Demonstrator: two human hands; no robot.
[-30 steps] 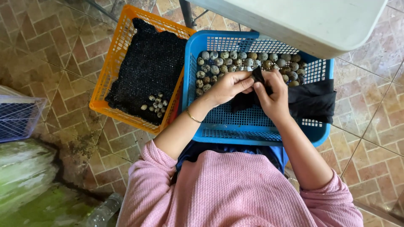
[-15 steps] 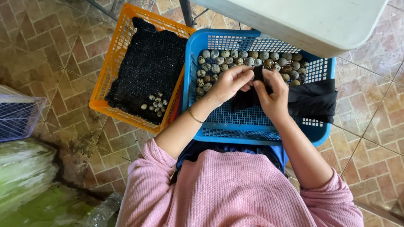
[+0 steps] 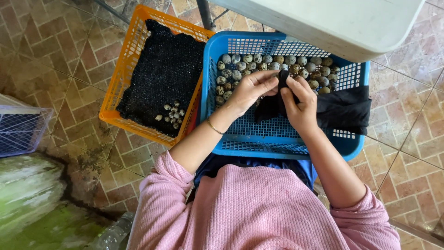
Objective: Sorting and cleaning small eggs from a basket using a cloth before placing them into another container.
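Note:
A blue plastic basket (image 3: 277, 139) lies on the tiled floor with many speckled quail eggs (image 3: 259, 65) heaped along its far side. A black cloth (image 3: 342, 109) drapes over its right wall. Both hands meet above the basket's middle. My left hand (image 3: 252, 90) and my right hand (image 3: 300, 104) pinch a fold of the black cloth between their fingertips; whether an egg sits inside the fold is hidden. An orange basket (image 3: 121, 81) to the left is lined with black mesh and holds a small cluster of quail eggs (image 3: 171, 113).
A white table top (image 3: 333, 23) overhangs the blue basket's far edge, with a dark table leg (image 3: 206, 14) beside it. A bluish wire crate (image 3: 21, 129) stands at the left. A clear plastic bottle (image 3: 111, 234) lies near my left elbow.
Both hands shifted slightly upward over the basket, still working the black cloth between the fingers. The baskets and eggs stayed put.

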